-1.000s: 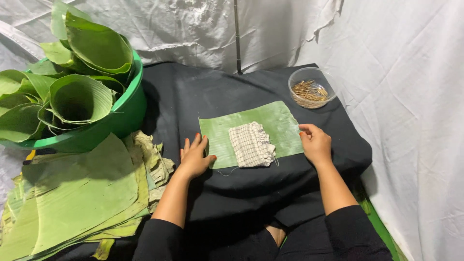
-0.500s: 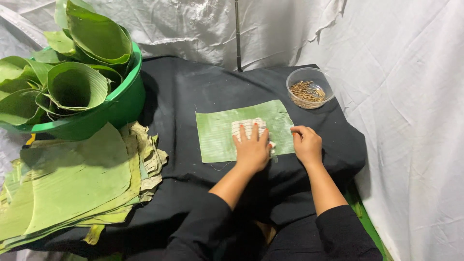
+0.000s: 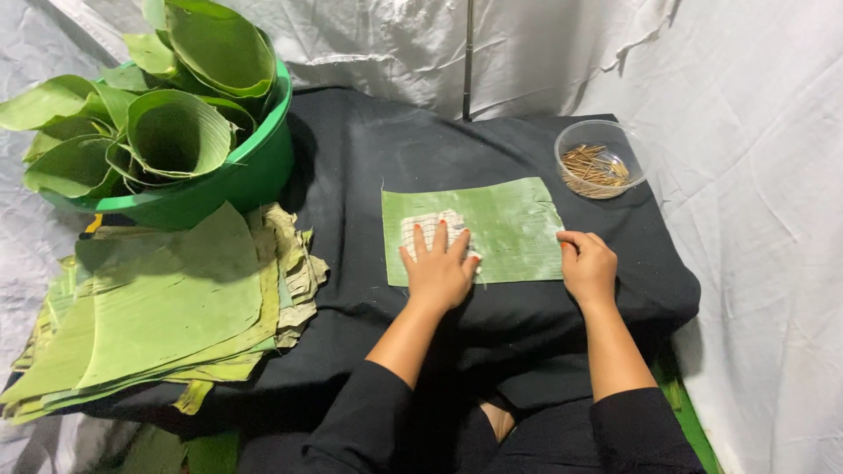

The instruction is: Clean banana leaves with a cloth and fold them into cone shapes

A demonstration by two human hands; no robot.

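Step in hand, as I judge it: wiping a cut leaf (image 3: 509, 224) flat on the worktop (image 3: 351, 158) with a cloth (image 3: 421, 230). The leaf lies near the middle of the black-draped worktop, long side towards me. My left hand (image 3: 439, 263) is flat on the cloth at the leaf's left end, fingers spread wide and pressing down — gripping nothing, only bearing on the pale checked fabric, most of which is hidden beneath the palm. My right hand (image 3: 587, 263) rests at the leaf's right edge, fingers loosely curled, fingertips touching the margin to steady it; whether they pinch the edge I cannot tell. The next move, in my view, calls for an even stroke along the grain with the right hand holding firm, so the leaf neither slides nor splits. Also present: a green tub (image 3: 237, 175) of rolled leaves far left, a stack (image 3: 167, 298) of flat leaves below it, and a clear bowl (image 3: 562, 162) of thin sticks — well apart, at right.
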